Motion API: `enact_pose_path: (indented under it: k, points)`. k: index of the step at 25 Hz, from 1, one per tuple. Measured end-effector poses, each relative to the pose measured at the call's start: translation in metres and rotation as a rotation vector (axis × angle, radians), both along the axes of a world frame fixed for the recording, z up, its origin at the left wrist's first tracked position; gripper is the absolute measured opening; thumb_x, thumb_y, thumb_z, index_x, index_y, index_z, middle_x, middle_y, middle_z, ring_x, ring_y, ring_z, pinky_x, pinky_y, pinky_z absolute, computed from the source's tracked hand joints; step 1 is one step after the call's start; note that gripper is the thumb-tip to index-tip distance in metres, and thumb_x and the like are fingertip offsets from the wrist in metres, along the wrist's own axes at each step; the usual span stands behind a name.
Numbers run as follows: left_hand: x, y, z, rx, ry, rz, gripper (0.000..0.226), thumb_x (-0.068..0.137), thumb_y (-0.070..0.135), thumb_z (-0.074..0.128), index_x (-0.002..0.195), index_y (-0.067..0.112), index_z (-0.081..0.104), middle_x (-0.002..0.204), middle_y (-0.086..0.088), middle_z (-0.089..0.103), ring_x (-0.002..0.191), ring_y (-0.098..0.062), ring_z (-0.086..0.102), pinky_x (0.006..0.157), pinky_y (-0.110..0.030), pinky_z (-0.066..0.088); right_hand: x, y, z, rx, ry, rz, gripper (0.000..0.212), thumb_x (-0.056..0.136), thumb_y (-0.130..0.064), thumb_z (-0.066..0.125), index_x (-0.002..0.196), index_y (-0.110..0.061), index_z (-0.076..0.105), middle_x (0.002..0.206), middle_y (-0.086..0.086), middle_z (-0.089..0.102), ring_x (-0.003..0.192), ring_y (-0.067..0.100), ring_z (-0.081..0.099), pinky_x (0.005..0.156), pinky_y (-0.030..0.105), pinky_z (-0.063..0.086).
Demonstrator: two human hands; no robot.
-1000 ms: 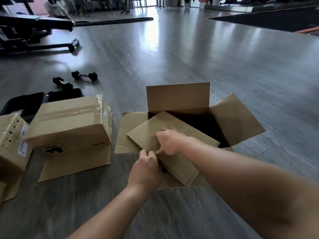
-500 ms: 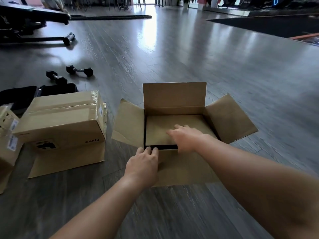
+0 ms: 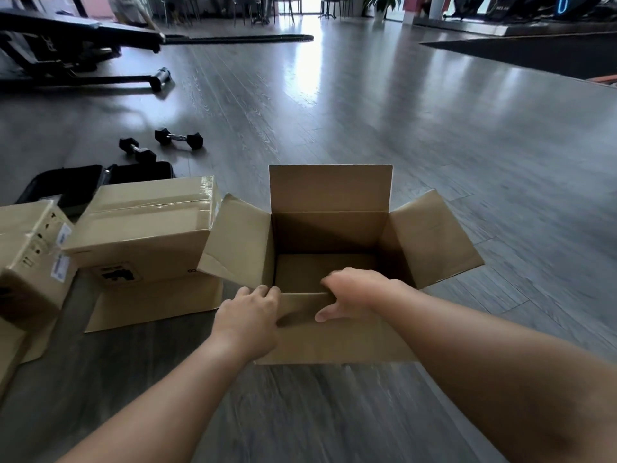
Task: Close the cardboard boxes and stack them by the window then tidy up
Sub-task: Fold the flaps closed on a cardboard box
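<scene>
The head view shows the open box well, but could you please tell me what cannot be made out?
- Open box front floor: hidden by near wall.
- Right hand fingers: curled inside rim.
- Leftmost box: cut by left edge.
- Label on taped box: too small.

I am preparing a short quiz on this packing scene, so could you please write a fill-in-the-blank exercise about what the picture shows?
1. Both hands, the left hand and the right hand, grip the open box's ____ flap.
2. The flap on the box's far side stands ____.
3. The taped box sits to the ____ of the open box.
4. Two black ____ lie on the floor beyond the boxes.

Missing words: near; upright; left; dumbbells
</scene>
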State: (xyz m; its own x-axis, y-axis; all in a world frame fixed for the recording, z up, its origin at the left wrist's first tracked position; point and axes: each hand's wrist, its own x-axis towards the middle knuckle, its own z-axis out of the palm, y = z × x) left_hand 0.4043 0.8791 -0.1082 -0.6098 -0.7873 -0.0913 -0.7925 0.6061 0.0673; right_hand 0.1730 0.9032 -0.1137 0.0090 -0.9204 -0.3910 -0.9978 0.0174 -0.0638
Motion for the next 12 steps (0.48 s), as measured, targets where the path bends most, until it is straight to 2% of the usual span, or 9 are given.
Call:
enact_pose_path:
  k: [3,5,9,12]
  points:
    - [0.023,-0.009,0.000,-0.004,-0.010,0.049,0.040,0.087,0.023,0.046,0.126,0.028,0.044,0.126,0.005,0.055,0.108,-0.024,0.051,0.080,-0.038,0.047,0.022,-0.008,-0.004,-0.023,-0.027,0.011,0.084,0.078,-0.082,0.054,0.137,-0.021,0.050,0.129,0.000,0.060,0.112,0.024,0.060,0.082,0.043,0.057]
    - [0.037,-0.015,0.000,-0.027,-0.006,0.057,0.034,0.088,0.026,0.043,0.121,0.029,0.047,0.121,0.006,0.057,0.105,-0.023,0.053,0.077,-0.037,0.047,0.034,-0.009,-0.008,-0.043,-0.056,-0.017,0.086,0.080,-0.082,0.050,0.140,-0.021,0.048,0.133,0.002,0.059,0.114,0.026,0.060,0.083,0.043,0.057]
    - [0.055,-0.020,-0.002,-0.094,0.047,0.073,0.019,0.092,0.030,0.042,0.103,0.023,0.055,0.106,0.000,0.057,0.094,-0.020,0.058,0.074,-0.034,0.053,0.039,-0.006,-0.008,-0.076,-0.071,-0.056,0.082,0.082,-0.082,0.045,0.135,-0.020,0.053,0.131,0.003,0.059,0.112,0.026,0.060,0.086,0.043,0.056]
    - [0.064,-0.021,-0.004,-0.032,0.088,0.241,0.025,0.096,0.036,0.042,0.101,0.018,0.058,0.103,-0.004,0.061,0.089,-0.021,0.061,0.076,-0.036,0.054,0.027,0.004,-0.001,-0.150,0.036,-0.046,0.071,0.085,-0.080,0.040,0.124,-0.024,0.059,0.121,0.002,0.061,0.108,0.026,0.058,0.081,0.045,0.055]
